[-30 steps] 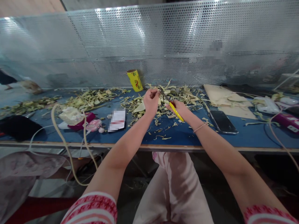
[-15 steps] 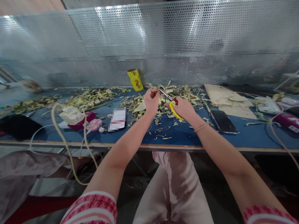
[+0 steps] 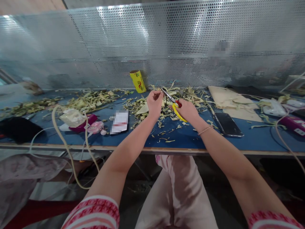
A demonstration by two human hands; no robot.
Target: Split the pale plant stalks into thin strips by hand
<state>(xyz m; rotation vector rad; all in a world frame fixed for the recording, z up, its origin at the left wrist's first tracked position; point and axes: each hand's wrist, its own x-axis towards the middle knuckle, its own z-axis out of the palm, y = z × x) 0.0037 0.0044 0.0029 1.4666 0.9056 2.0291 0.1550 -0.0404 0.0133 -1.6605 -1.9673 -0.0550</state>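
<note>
My right hand (image 3: 186,110) is closed round the yellow-and-red handles of a pair of scissors (image 3: 169,96). The metal blades point up and left, their tips beside the fingers of my left hand (image 3: 155,99). That hand is pinched closed; whatever lies between its fingertips is too small to make out. A thin dark strand hangs just below the blades. Under and around both hands spreads a heap of pale green and yellowish plant scraps (image 3: 142,109), with small bits strewn toward the table's front edge.
A perforated metal screen (image 3: 166,41) stands behind the blue table (image 3: 190,140). Before it leans a yellow tube (image 3: 137,82). Phones (image 3: 228,124) (image 3: 119,122), brown cardboard (image 3: 228,98), a purple box (image 3: 83,123), cables and another plant heap (image 3: 92,101) lie about. Someone's patterned clothing (image 3: 28,171) shows at left.
My right hand and the scissors have shifted very slightly to the left, with the handles turned a little. My left hand stays in its place, still pinched.
</note>
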